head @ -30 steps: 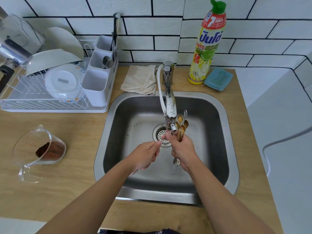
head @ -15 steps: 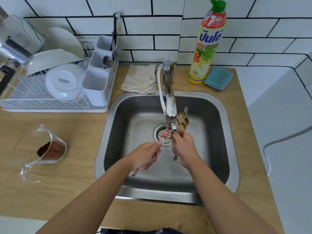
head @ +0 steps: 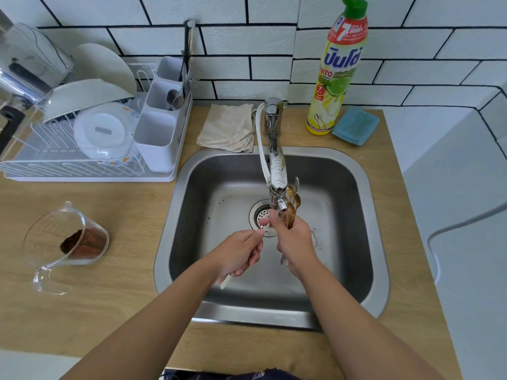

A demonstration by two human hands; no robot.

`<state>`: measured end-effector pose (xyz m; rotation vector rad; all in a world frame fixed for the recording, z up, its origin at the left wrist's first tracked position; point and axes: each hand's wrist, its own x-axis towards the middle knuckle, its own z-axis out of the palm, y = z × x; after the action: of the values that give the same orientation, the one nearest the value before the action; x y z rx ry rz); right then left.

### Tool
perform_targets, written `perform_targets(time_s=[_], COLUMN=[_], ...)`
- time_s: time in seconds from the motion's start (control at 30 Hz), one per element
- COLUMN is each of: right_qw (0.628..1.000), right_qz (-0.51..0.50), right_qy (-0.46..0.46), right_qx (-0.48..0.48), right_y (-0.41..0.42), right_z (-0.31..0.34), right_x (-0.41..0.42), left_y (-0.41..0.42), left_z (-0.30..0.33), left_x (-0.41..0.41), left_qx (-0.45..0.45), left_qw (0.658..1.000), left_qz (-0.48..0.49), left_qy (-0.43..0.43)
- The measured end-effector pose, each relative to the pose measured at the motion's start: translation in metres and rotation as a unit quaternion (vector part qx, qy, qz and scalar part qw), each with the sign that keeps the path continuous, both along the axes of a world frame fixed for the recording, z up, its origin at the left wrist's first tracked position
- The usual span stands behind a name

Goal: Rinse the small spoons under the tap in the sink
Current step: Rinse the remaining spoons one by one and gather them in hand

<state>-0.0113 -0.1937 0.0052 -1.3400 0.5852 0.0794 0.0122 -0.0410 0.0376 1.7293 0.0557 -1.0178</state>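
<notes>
Two bare forearms reach from six o'clock over the wooden desk [head: 115,204] into a steel sink [head: 356,187]. The left hand [head: 238,252] is curled around a thin pale utensil [head: 226,282], its handle end poking out below the palm and its tip pointing toward the drain [head: 262,215]. The right hand [head: 295,241], just beside it at three o'clock, grips a bundle of small spoons [head: 293,198] by their handles, gold and silver bowls fanned upward beside the tap [head: 277,174] spout. The spoons look light, stiff and likely slippery when wet, so a firm hold at mid-handle seems best. At twelve o'clock lies a folded cloth [head: 227,127]; a dish soap bottle [head: 338,69] stands at one o'clock, a dish rack [head: 90,149] at ten.
</notes>
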Motion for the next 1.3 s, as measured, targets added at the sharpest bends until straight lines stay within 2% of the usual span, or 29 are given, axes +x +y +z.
perform_targets(time_s=[0.1, 0.23, 0.4, 0.57, 0.77, 0.93, 1.1, 1.23, 1.3], right_qw=[1.0, 0.999, 0.997, 0.995, 0.996, 0.988, 0.996, 0.99, 0.993], right_qz=[0.029, -0.008, 0.029, -0.09, 0.019, -0.101, 0.006, -0.047, -0.038], right_qy=[-0.001, 0.041, 0.018, 0.035, 0.031, 0.037, 0.016, 0.023, 0.037], right_qx=[0.001, 0.019, 0.071, 0.036, 0.086, 0.109, 0.087, 0.128, 0.11], right_y=[0.001, -0.006, -0.006, -0.026, -0.009, -0.02, -0.002, -0.008, -0.008], right_z=[0.003, 0.003, 0.006, 0.013, 0.007, 0.012, 0.012, 0.01, 0.008], right_x=[-0.003, 0.005, -0.001, 0.013, 0.001, 0.016, 0.004, 0.01, 0.01], left_y=[0.002, 0.004, -0.005, 0.002, -0.006, 0.006, 0.0, 0.0, 0.0], left_z=[-0.001, 0.001, 0.004, 0.004, 0.009, 0.01, 0.01, 0.002, -0.001], left_x=[0.001, 0.002, 0.006, 0.002, 0.001, -0.004, -0.001, -0.004, -0.005], left_qx=[-0.005, -0.007, -0.018, 0.004, -0.017, -0.024, -0.031, -0.007, 0.006], left_qw=[1.0, 1.0, 1.0, 0.999, 1.0, 1.0, 0.997, 0.998, 0.997], left_qz=[-0.003, -0.009, 0.003, -0.031, 0.0, 0.012, 0.056, 0.048, 0.041], left_qy=[0.008, 0.005, -0.002, -0.017, -0.007, 0.006, 0.032, -0.035, -0.066])
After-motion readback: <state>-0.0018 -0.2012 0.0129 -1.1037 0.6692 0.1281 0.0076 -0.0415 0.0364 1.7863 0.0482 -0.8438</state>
